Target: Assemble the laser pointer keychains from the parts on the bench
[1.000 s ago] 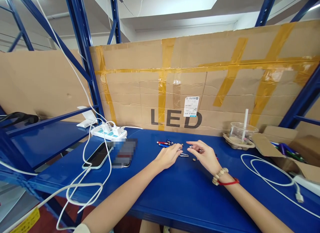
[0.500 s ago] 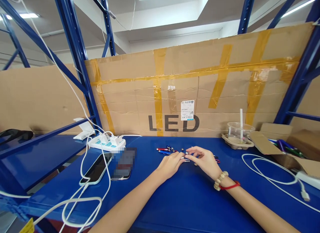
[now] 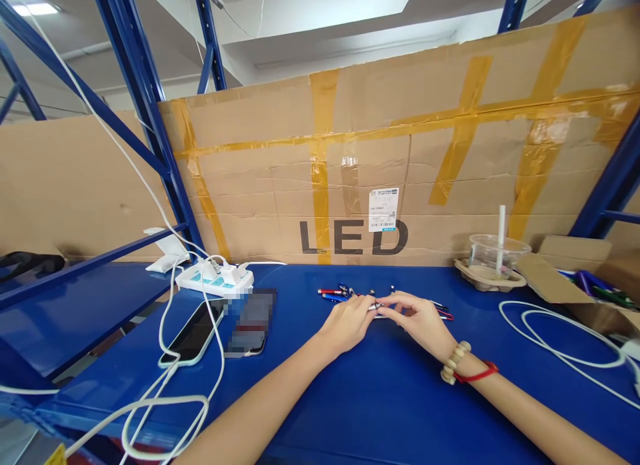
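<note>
My left hand (image 3: 350, 324) is closed around a slim silver pen-like piece (image 3: 373, 308), mostly hidden under the fingers. The thumb and index finger of my right hand (image 3: 417, 320) pinch at the end of that piece, where a small dark metal part shows; its exact kind is too small to tell. The fingertips of both hands meet low over the blue tabletop. Just beyond my left hand lie a red pen-like barrel (image 3: 329, 292), a blue one (image 3: 333, 297) and several small shiny metal parts (image 3: 344, 290). Partly hidden behind my right hand are thin red and black pieces (image 3: 445, 314).
Two phones (image 3: 193, 335) and a white power strip (image 3: 215, 278) with looping cables are on the left. At right are a clear cup (image 3: 493, 252) in a pulp holder, a coiled white cable (image 3: 555, 362) and an open carton (image 3: 555, 278). A cardboard wall (image 3: 260, 205) stands behind.
My right fingertips have closed in on my left ones and now meet them at the silver piece. The view has tipped down and shifted slightly.
</note>
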Motion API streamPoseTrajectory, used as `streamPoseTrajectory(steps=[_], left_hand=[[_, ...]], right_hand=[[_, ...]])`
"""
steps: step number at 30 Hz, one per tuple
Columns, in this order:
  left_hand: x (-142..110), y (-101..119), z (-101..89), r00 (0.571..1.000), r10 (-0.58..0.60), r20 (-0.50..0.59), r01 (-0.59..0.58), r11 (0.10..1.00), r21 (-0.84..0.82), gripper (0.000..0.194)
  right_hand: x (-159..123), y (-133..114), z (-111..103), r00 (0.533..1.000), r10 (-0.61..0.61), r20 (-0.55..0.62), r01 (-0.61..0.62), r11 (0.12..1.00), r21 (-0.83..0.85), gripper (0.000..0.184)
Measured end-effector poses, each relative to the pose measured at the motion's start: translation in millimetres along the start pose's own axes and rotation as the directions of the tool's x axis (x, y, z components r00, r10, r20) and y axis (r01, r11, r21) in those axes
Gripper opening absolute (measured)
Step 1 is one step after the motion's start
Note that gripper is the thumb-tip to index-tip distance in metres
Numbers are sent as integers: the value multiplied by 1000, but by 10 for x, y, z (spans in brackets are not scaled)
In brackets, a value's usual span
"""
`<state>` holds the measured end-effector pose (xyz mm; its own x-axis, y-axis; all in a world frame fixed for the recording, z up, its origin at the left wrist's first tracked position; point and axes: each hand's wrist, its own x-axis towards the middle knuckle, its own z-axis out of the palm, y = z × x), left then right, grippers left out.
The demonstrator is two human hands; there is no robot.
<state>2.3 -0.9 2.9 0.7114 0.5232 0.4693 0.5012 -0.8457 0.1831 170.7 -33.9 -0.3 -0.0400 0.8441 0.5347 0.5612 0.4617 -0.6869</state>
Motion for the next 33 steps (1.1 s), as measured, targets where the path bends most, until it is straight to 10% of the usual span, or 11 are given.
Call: streamPoseTrajectory(steps=[11, 33], left_hand=[[1, 20, 0, 999, -37, 29, 34, 997, 67, 27], [-20, 40, 128, 993, -116, 4, 116, 992, -44, 32]], right_hand=[[-8, -5, -4, 999, -25, 25, 23, 998, 63, 32], [4, 62, -9, 942, 333, 42, -334, 919, 211, 39]])
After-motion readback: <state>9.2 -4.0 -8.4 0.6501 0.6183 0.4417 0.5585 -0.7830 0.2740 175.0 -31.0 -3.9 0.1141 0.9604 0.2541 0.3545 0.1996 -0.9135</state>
